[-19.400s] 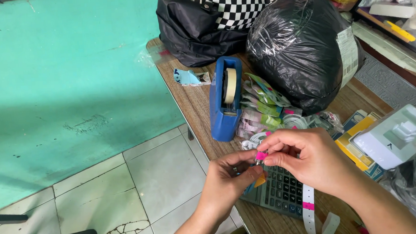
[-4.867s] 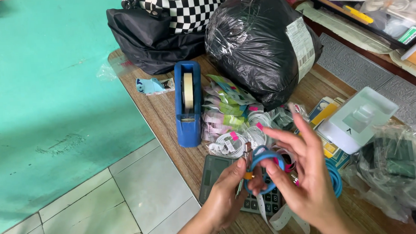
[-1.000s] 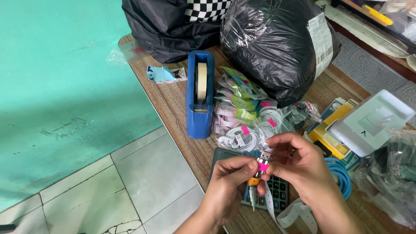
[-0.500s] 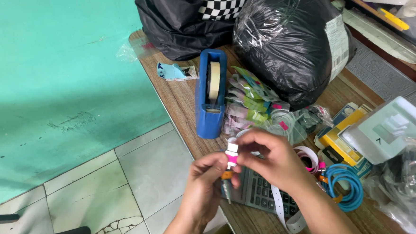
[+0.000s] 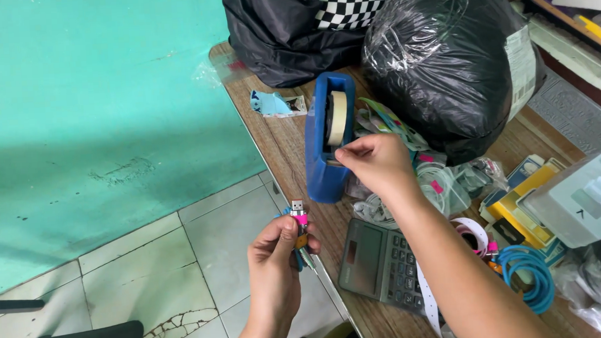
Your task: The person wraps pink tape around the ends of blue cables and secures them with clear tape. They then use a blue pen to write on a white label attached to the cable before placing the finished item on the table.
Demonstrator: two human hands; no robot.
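Left hand (image 5: 272, 249) is closed round a small coiled USB cable bundle w/ a pink tape band (image 5: 298, 224), held off the wooden table's edge (image 5: 282, 146), over the tiled floor. Right hand (image 5: 375, 161) is pinched on the tape end at the blue plastic tape dispenser (image 5: 326, 143), fingers nearly shut on it.

Risk imo: one-handed pull could drag the dispenser instead of tearing clean, or the strip folds and sticks to itself. Also the bundle's coil could spring loose, since only a thumb and fingers pin it.
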